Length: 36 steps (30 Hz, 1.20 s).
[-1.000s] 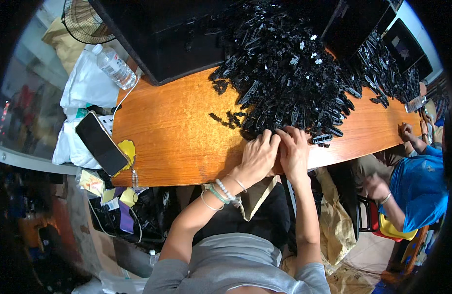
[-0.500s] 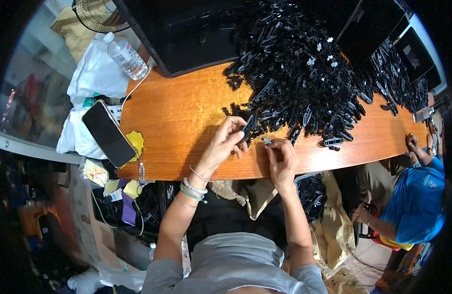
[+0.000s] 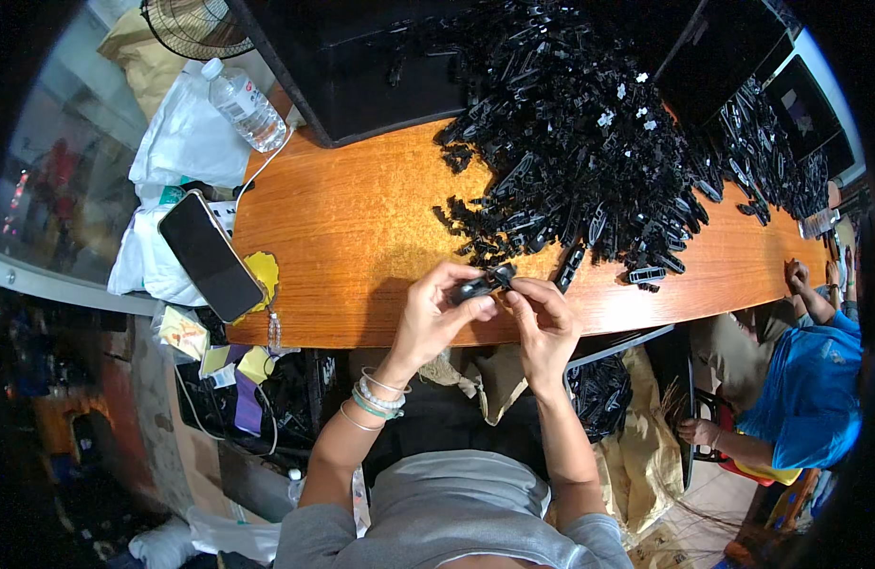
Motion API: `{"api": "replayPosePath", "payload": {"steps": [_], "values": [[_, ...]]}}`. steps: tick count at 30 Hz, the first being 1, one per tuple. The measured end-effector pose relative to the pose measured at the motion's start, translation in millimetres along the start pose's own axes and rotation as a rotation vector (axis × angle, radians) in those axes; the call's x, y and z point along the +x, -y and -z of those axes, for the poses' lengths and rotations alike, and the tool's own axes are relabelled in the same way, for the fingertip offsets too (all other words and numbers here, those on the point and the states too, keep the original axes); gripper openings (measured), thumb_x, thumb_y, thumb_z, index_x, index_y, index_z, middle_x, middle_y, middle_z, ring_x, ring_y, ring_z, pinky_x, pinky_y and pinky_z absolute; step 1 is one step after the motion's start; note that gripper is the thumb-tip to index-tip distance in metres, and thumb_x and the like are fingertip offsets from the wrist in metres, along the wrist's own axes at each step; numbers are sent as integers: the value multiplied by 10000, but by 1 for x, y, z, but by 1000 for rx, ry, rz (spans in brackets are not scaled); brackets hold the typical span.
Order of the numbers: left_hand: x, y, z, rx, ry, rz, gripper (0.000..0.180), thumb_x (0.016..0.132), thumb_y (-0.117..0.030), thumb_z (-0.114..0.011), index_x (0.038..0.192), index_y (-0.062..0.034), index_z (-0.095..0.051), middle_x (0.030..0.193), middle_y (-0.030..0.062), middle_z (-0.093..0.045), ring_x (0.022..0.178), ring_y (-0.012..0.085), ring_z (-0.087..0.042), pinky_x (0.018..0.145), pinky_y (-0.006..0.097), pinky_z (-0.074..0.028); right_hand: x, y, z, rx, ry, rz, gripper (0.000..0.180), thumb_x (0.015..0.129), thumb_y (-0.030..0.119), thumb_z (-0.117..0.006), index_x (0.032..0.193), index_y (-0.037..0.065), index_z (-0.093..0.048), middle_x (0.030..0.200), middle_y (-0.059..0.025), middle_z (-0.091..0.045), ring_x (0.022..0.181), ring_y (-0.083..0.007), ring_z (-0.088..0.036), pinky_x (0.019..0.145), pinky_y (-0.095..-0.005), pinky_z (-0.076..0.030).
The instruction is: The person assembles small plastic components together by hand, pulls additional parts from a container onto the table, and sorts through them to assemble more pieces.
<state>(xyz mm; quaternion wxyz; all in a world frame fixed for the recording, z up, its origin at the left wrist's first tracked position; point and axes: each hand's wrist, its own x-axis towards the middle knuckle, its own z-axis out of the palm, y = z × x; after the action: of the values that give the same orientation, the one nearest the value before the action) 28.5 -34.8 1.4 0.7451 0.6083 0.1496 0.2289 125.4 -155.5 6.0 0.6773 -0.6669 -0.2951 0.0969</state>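
Observation:
Both hands meet over the table's near edge. My left hand (image 3: 426,318), with bracelets at its wrist, is closed on a black plastic part (image 3: 469,290) with a rounded end. Against that part's right end, my right hand (image 3: 547,330) pinches a small dark plastic piece (image 3: 501,276); the fingers partly hide its shape. Just beyond the hands spreads a large heap of black plastic parts (image 3: 561,180), with a few small white pieces on it. A long black part (image 3: 570,268) lies at the heap's near side.
A black bin (image 3: 361,90) lies open behind the wooden table top (image 3: 333,228). At left are a phone (image 3: 211,256), a water bottle (image 3: 245,104) and white bags (image 3: 186,133). A bag of black parts (image 3: 600,394) sits below the edge. A person in blue (image 3: 807,389) sits at right.
My left hand has come down and slightly right with the black part, turning it flatter. My right hand has dropped slightly, and the two hands' pieces, apart before, are now together.

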Motion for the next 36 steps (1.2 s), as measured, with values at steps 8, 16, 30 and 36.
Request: {"api": "replayPosePath", "payload": {"steps": [8, 16, 30, 36], "values": [[-11, -7, -1, 68, 20, 23, 390, 845, 42, -620, 1206, -16, -485, 926, 74, -634, 854, 81, -600, 729, 221, -501, -2, 13, 8, -31, 129, -70, 161, 775, -62, -652, 929, -34, -691, 914, -122, -670, 872, -205, -635, 793, -291, -490], [-9, -7, 0, -65, 37, 96, 235, 852, 67, -592, 1066, 52, -497, 891, 113, -633, 772, 169, -674, 681, 261, -572, -1, 11, 9, -395, 168, 513, 255, 692, -129, -646, 927, -29, -649, 875, -123, -623, 835, -271, -599, 749, -342, -490], [-13, -8, -9, 78, -36, 149, 216, 847, 39, -613, 1051, 32, -543, 829, 88, -643, 685, 115, -643, 597, 219, -536, -5, 9, 13, -346, 160, 393, 255, 736, -68, -648, 984, -9, -654, 911, -107, -617, 843, -245, -597, 758, -331, -477], [-16, -11, -14, 88, 106, 88, 113, 862, -46, -620, 950, 21, -596, 749, 42, -633, 609, 79, -606, 527, 209, -499, -20, 3, 34, -6, 286, -230, 180, 827, 49, -663, 979, -46, -650, 829, -86, -632, 705, -127, -603, 653, -247, -478]]}}
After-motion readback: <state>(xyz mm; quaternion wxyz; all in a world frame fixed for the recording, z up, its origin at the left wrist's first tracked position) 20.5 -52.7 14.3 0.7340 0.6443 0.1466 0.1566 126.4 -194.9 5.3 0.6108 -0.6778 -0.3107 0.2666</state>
